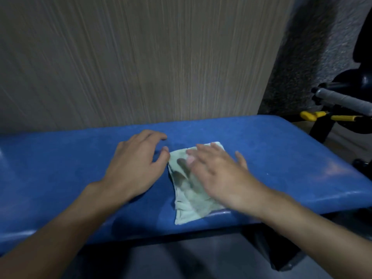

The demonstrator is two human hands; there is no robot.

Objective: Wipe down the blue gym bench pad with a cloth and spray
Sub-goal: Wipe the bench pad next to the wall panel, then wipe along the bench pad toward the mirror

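Head view: pale cloth point(189, 190) flat mid blue bench pad point(281, 158), under spread right hand point(219, 174). Left hand point(134, 164) at 9 o'clock, loosely curled, empty. Likely light, limp, bunches easily; best pressed flat-palmed mid-cloth.

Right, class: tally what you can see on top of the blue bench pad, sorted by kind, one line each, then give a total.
Hands: 2, the left hand beside the cloth and the right hand flat on it
Cloths: 1, the pale green cloth
Spray bottles: 0 in view
Total on the bench pad: 3
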